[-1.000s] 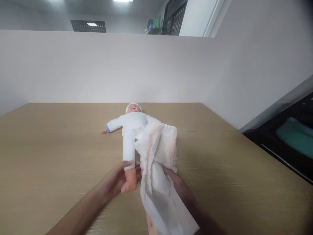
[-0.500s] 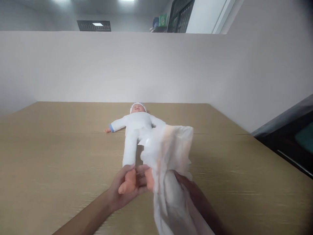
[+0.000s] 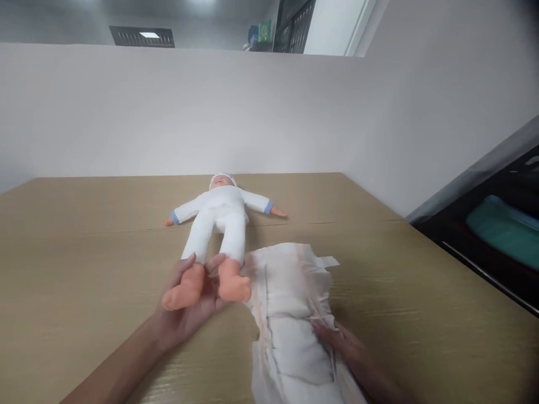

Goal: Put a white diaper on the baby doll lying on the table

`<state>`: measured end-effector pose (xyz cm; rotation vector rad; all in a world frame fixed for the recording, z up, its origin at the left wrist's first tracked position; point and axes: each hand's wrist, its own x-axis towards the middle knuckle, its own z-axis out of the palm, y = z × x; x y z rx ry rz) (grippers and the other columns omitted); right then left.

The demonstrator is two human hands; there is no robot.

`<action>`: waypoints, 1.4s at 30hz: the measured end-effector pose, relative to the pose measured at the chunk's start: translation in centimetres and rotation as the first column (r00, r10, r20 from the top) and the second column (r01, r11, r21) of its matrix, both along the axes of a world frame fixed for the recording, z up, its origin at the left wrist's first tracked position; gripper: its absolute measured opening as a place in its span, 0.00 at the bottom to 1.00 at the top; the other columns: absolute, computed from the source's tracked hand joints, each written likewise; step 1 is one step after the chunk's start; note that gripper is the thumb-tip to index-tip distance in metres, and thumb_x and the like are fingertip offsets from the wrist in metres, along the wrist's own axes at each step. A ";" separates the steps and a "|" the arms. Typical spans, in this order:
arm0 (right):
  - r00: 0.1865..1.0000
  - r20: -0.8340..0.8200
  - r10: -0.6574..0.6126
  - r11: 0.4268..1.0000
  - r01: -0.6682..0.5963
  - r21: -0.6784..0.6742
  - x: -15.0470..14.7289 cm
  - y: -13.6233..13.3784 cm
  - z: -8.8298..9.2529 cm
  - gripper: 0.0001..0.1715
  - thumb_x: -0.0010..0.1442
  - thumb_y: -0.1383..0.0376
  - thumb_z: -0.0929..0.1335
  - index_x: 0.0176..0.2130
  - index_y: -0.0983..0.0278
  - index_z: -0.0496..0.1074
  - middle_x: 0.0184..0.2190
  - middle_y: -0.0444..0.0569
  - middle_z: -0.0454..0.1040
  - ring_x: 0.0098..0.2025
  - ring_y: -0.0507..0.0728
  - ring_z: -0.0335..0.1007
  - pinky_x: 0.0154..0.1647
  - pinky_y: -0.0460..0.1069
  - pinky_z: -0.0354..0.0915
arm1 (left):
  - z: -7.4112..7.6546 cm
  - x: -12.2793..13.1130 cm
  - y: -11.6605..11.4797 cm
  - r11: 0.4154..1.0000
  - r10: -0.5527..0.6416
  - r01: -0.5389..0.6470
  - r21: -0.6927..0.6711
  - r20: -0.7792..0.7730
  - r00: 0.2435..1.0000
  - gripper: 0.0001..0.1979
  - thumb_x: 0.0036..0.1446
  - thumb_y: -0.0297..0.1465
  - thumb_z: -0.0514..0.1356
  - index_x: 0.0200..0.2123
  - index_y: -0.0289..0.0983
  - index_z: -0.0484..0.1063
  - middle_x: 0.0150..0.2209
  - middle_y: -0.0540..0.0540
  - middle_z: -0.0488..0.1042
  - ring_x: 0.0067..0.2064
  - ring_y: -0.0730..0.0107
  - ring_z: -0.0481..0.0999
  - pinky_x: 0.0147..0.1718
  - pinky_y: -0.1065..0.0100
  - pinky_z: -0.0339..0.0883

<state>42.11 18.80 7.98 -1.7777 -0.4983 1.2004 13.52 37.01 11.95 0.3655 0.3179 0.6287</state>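
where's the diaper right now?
In the head view, the diaper is low and right of center, with the right hand at its right edge and the doll's feet, held by the left hand, just to its left.

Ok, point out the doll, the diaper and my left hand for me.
Doll (image 3: 224, 197), head view, on its white-clothed chest.
Diaper (image 3: 290, 331), head view, on its padded middle.
Left hand (image 3: 183, 321), head view, on the palm.
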 end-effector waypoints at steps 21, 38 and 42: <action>0.087 0.919 0.385 0.576 -0.801 -0.166 -2.3 6.2 -0.1 0.37 0.72 0.49 0.70 0.75 0.48 0.64 0.80 0.53 0.55 0.81 0.77 0.44 0.77 0.78 0.52 | 3.0 1.0 1.0 0.998 0.058 -0.058 0.027 -0.011 0.998 0.18 0.70 0.44 0.60 0.52 0.38 0.79 0.62 0.43 0.80 0.73 0.48 0.68 0.73 0.53 0.62; 0.144 0.944 0.297 0.489 -0.872 -0.021 -5.9 10.6 1.1 0.35 0.66 0.53 0.75 0.66 0.59 0.71 0.67 0.58 0.73 0.71 0.73 0.65 0.76 0.72 0.55 | 5.2 2.1 1.6 0.999 -0.007 0.003 0.034 0.104 0.995 0.21 0.71 0.45 0.58 0.54 0.35 0.77 0.56 0.38 0.83 0.69 0.49 0.76 0.69 0.56 0.67; 0.195 0.943 0.269 0.489 -0.871 0.040 -6.5 10.3 0.9 0.31 0.69 0.58 0.74 0.67 0.60 0.68 0.63 0.56 0.76 0.65 0.69 0.71 0.70 0.68 0.66 | 5.0 2.1 1.8 0.999 -0.043 0.036 0.039 0.179 0.983 0.20 0.71 0.42 0.59 0.53 0.33 0.79 0.56 0.36 0.83 0.69 0.48 0.75 0.68 0.57 0.68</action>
